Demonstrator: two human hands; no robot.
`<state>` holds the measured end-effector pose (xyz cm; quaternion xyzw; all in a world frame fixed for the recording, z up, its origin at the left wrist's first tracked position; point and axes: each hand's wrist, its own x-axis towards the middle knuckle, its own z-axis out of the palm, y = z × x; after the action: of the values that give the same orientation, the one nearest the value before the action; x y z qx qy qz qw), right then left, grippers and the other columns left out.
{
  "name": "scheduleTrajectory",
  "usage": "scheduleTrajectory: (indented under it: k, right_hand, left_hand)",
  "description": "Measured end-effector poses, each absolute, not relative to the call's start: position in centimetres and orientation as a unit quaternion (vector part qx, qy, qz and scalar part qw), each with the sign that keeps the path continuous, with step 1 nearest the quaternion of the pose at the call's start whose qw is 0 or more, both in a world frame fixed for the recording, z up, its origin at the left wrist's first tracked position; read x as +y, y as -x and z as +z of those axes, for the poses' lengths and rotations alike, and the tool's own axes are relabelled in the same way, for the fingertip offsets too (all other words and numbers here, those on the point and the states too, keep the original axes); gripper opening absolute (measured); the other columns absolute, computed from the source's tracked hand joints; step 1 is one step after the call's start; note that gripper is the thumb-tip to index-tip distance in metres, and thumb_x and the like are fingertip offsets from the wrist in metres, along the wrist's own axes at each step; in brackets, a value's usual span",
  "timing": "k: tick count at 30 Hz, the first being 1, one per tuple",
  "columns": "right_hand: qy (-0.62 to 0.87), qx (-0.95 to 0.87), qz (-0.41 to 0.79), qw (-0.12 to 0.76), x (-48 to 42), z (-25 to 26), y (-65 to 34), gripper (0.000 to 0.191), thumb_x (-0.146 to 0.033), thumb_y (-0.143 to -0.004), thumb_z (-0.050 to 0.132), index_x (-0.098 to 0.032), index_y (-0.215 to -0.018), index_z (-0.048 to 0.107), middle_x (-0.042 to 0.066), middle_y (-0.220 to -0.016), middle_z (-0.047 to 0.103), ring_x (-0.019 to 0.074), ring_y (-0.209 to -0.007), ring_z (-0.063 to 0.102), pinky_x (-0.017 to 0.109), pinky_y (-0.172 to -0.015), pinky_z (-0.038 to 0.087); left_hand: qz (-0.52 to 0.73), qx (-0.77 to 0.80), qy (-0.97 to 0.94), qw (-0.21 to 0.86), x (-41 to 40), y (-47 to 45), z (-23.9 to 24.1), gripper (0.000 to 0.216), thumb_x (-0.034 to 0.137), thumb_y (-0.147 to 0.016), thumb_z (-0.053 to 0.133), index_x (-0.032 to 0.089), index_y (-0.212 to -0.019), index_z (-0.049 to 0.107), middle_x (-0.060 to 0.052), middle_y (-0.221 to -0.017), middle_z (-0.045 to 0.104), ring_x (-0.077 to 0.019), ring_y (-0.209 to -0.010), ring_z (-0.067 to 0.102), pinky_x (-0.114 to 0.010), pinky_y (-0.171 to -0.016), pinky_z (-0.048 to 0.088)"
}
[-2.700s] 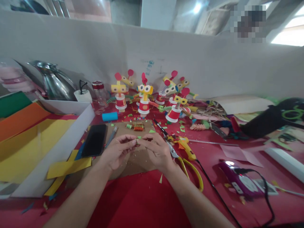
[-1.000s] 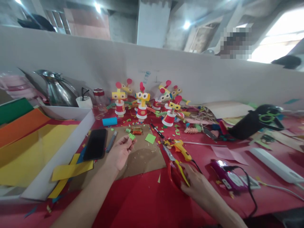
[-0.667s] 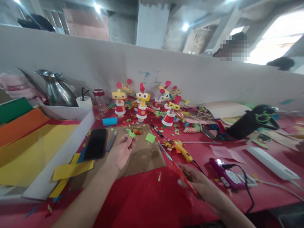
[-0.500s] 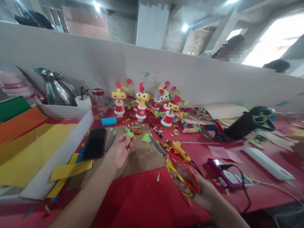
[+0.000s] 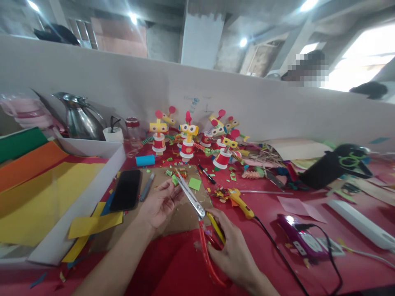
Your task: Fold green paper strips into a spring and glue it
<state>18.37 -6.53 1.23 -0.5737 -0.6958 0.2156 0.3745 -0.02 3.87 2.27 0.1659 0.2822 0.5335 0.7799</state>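
Between the fingertips of my left hand (image 5: 163, 203) is a small piece of green paper (image 5: 175, 180). My right hand (image 5: 231, 246) grips the scissors (image 5: 195, 202) by their red and yellow handles, and the blade tips reach the green paper at my left fingers. Under them lies a brown cardboard sheet (image 5: 185, 216). Folded striped paper springs (image 5: 180, 173) and a flat green paper square (image 5: 194, 183) rest on it. Behind stand several paper-cup robot figures (image 5: 188, 144) with yellow heads and red bodies.
At left are a white box (image 5: 114, 158) of coloured paper, a phone (image 5: 126, 190) and a grey cutter knife (image 5: 147, 187). A yellow glue gun (image 5: 242, 203), a purple device (image 5: 300, 238) with a cord and a white power strip (image 5: 359, 224) lie at right. A metal jug (image 5: 80, 119) stands behind.
My right hand has brought the scissors left and up, so their blades now meet the green paper. The handles are spread wider. My left hand has shifted slightly, still pinching the piece.
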Motion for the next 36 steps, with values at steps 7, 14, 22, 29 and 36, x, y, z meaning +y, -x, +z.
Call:
scheduleTrajectory:
  k: [7,14,22,29,36]
  right_hand:
    - [0.566,-0.710,0.175,0.381,-6.5,0.9,-19.0,0.048,-0.019,-0.073,0.060,-0.023,-0.120,0.053,0.007,-0.108,0.067,0.0219,-0.099,0.066,0.030,-0.085,0.052]
    - [0.571,-0.707,0.178,0.377,-6.5,0.8,-19.2,0.047,-0.020,-0.073,0.063,-0.022,-0.120,0.055,0.008,-0.112,0.068,0.0233,-0.102,0.066,0.031,-0.086,0.053]
    - [0.574,-0.717,0.177,0.355,-6.7,1.0,-19.4,0.044,-0.018,-0.076,0.057,-0.022,-0.120,0.057,0.009,-0.112,0.068,0.0239,-0.102,0.066,0.032,-0.085,0.053]
    - [0.589,-0.706,0.152,0.362,-7.6,0.6,-19.5,0.040,-0.020,-0.077,0.054,-0.021,-0.118,0.055,0.006,-0.101,0.071,0.0204,-0.090,0.069,0.027,-0.077,0.055]
    - [0.646,-0.711,0.078,0.267,-7.1,-0.6,-23.0,0.041,-0.022,-0.077,0.056,-0.027,-0.118,0.057,0.005,-0.112,0.070,0.0218,-0.083,0.071,0.033,-0.076,0.055]
  left_hand:
    - [0.527,0.255,-0.187,0.789,3.8,0.2,2.1,0.011,0.003,-0.079,0.061,0.013,-0.080,0.065,-0.005,-0.083,0.072,-0.0120,-0.073,0.068,-0.021,-0.069,0.057]
    - [0.520,0.241,-0.210,0.792,3.9,0.3,1.8,0.011,0.007,-0.081,0.060,0.013,-0.088,0.067,-0.009,-0.095,0.072,-0.0142,-0.081,0.069,-0.024,-0.074,0.057]
    - [0.517,0.260,-0.201,0.791,3.7,0.2,1.7,0.010,0.006,-0.082,0.057,0.013,-0.084,0.064,-0.009,-0.094,0.071,-0.0158,-0.082,0.069,-0.029,-0.077,0.058]
    - [0.536,0.255,-0.191,0.782,3.8,0.1,2.0,0.013,0.003,-0.079,0.060,0.013,-0.070,0.061,-0.009,-0.090,0.072,-0.0173,-0.087,0.069,-0.030,-0.083,0.055]
    - [0.555,0.315,-0.314,0.703,3.9,-0.4,1.9,0.010,0.010,-0.069,0.073,0.012,-0.076,0.067,-0.006,-0.082,0.072,-0.0179,-0.086,0.068,-0.026,-0.078,0.052]
